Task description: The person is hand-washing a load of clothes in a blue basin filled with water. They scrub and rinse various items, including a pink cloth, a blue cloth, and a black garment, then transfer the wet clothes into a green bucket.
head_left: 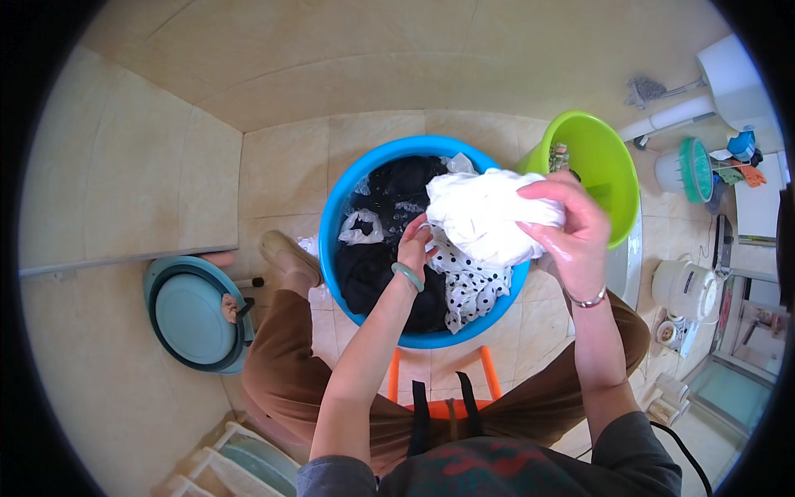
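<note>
My right hand (571, 228), with a silver bracelet on its wrist, grips a bunched white cloth (484, 215) above a round blue tub (330, 273). Close to the cloth's lower left edge is my left hand (416, 246), wearing a pale green bangle. Its fingers are curled in at that edge, partly hidden, with a bit of white cloth between them. Dark wet clothes (368, 273) lie in water in the tub. A white cloth with black polka dots (468, 282) rests at the tub's right side, and a small white piece (361, 227) floats at the left.
A lime green bucket (592, 132) stands just right of the tub. Folding teal basins (195, 319) lean at the left wall. A white pail (686, 290) and a basket with a green rim (696, 170) are farther right. An orange stool (490, 373) is beneath me.
</note>
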Demonstrator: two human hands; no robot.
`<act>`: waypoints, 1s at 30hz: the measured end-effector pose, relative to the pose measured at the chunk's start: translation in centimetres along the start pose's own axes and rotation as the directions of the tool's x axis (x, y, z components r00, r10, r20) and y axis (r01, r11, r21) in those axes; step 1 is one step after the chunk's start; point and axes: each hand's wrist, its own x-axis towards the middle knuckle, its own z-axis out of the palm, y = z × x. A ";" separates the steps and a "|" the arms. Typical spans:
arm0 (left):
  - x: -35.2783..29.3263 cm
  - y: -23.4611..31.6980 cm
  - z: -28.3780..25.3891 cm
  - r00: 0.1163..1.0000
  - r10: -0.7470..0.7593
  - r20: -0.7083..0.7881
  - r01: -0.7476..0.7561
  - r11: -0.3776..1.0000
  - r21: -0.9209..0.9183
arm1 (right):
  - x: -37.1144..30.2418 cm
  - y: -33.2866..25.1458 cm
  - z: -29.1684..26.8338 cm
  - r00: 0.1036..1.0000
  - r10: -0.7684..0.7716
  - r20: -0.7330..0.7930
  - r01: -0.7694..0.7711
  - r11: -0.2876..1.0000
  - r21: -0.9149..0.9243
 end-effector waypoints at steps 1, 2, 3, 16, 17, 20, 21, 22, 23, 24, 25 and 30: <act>-0.1 0.2 0.3 1.000 0.002 0.010 -0.002 1.000 -0.017 | 0.2 -1.5 0.1 1.000 -0.011 -0.022 0.012 0.999 0.042; -0.2 0.3 0.4 1.000 0.003 0.015 -0.003 0.999 -0.034 | 0.3 -2.8 0.3 0.999 -0.018 -0.043 0.022 0.996 0.088; -0.4 0.5 0.4 1.000 0.005 0.018 -0.004 0.999 -0.051 | 0.5 -3.8 0.4 0.998 -0.024 -0.062 0.032 0.990 0.135; -2.2 5.2 -4.1 0.977 0.052 0.206 0.019 0.945 -0.325 | -0.7 8.4 4.3 0.940 0.203 0.275 -0.217 0.976 0.024; -1.4 4.4 -5.2 0.999 0.021 0.034 -0.013 0.974 -0.224 | -1.2 10.6 5.0 0.939 0.201 0.278 -0.205 0.979 -0.016; -0.9 2.7 -6.4 0.936 0.036 -0.349 -0.124 0.964 -0.234 | -3.0 16.7 6.4 0.977 0.153 0.150 -0.121 0.972 -0.202; -0.7 2.4 -6.5 0.911 0.068 -0.407 -0.162 0.966 -0.202 | -3.3 18.3 6.9 0.985 0.113 0.127 -0.067 0.945 -0.319; -0.6 2.1 -6.6 0.881 0.097 -0.463 -0.194 0.967 -0.167 | -3.6 19.5 7.9 0.991 0.074 0.110 -0.019 0.901 -0.433; -0.4 1.9 -6.5 0.849 0.130 -0.512 -0.227 0.965 -0.131 | -3.7 20.4 8.7 0.995 0.030 0.097 0.028 0.839 -0.544; 0.4 1.3 -6.5 0.829 0.231 -0.510 -0.313 0.946 -0.080 | -3.9 21.3 9.6 0.990 -0.025 0.137 0.100 0.809 -0.579; 1.3 0.4 -7.8 0.737 0.439 -0.514 -0.405 0.896 0.183 | -4.0 20.4 11.4 0.974 0.081 0.210 0.070 0.776 -0.627; 2.1 1.4 -5.0 0.641 0.765 -0.065 -0.444 0.439 0.781 | -4.5 26.1 14.7 0.933 0.201 0.298 0.062 0.726 -0.685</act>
